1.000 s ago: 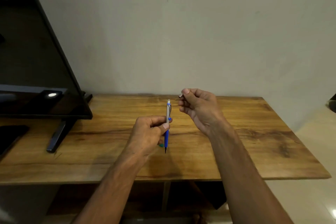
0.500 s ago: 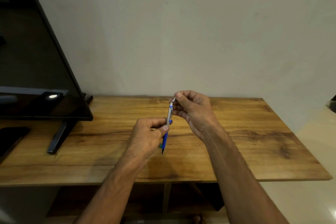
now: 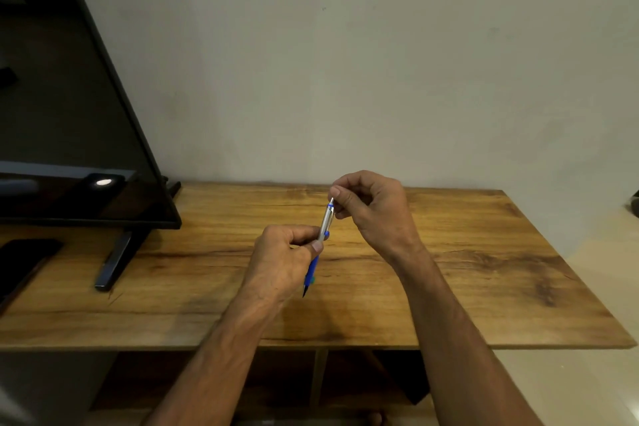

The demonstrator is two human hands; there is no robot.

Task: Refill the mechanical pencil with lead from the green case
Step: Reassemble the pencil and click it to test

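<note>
My left hand (image 3: 285, 258) grips a silver and blue mechanical pencil (image 3: 325, 221) at its middle, tip down and top tilted up to the right, above the wooden table (image 3: 449, 270). My right hand (image 3: 371, 209) pinches the small cap at the pencil's top end between thumb and forefinger. A bit of the green case (image 3: 312, 279) shows on the table just behind the pencil's lower end; the rest is hidden by my left hand.
A black TV screen (image 3: 69, 149) on a stand (image 3: 117, 259) fills the left side of the table. A dark phone (image 3: 20, 259) lies at the far left. A plain wall stands behind the table.
My right hand came left from beside the pencil to its top end with the small cap. The pencil tilted so its top leans right.
</note>
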